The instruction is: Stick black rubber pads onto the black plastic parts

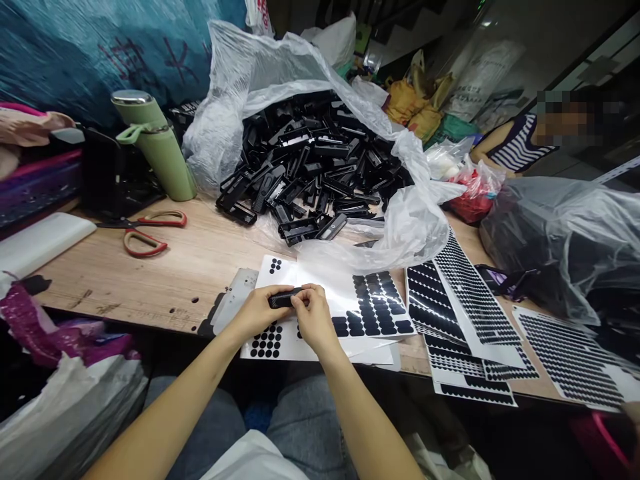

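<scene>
My left hand (259, 308) grips one end of a small black plastic part (283, 299), held level just above the white sticker sheets. The fingertips of my right hand (314, 313) are pinched together at the part's other end; whether a sticker is between them I cannot make out. Beneath both hands lies a sheet of black oval stickers (380, 303), with bare white backing where stickers are gone. Round black stickers (266, 341) show on a sheet beside my left wrist. A large heap of similar black plastic parts (320, 160) spills from a clear plastic bag (415, 227) beyond my hands.
Red-handled scissors (145, 233) and a green bottle (160, 150) are at the left. More sticker sheets (475, 300) overlap at the right, some past the table's front edge. A dark bulky bag (545, 240) stands beyond them. Another person (520, 143) sits at the far right.
</scene>
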A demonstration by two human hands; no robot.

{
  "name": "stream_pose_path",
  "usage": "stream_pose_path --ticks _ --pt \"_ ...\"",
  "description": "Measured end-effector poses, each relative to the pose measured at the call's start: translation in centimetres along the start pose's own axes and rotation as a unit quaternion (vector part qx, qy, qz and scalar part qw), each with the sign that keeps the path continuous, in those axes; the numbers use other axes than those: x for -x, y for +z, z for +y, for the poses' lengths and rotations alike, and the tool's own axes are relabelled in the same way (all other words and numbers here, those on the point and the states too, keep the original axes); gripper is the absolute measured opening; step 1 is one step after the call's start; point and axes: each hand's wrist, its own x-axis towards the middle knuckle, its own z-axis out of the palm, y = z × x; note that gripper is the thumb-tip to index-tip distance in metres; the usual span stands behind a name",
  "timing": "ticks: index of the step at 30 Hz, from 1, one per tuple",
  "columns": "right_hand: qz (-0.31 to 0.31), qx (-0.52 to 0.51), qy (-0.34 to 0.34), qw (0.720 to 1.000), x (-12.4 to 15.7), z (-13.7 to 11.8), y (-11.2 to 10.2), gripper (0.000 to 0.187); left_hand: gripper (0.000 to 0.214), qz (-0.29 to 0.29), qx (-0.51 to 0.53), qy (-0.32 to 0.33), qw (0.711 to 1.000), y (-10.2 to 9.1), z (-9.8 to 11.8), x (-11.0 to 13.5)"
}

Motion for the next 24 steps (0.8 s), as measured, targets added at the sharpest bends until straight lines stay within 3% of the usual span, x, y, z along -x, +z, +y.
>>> stream_pose_path --ticks 16,19,22,24 --pt "0.052 0.010 -0.032 0.998 0.0 0.4 1.2 0.013 0.044 0.005 -0.007 -0.005 1.000 0.0 0.3 0.1" --pt "0.102 0.005 -0.050 0.994 0.2 0.9 1.7 0.009 0.044 0.016 0.004 -0.031 0.999 0.7 0.9 0.0" --pt "0.171 0.000 -0.040 0.984 0.7 1.3 1.8 0.033 0.044 0.044 0.012 -0.062 0.997 0.0 2.6 1.5" --pt "0.179 -0.012 -0.029 0.983 1.1 1.4 1.4 0.047 0.041 0.123 -0.040 -0.037 0.991 -2.4 4.0 4.5"
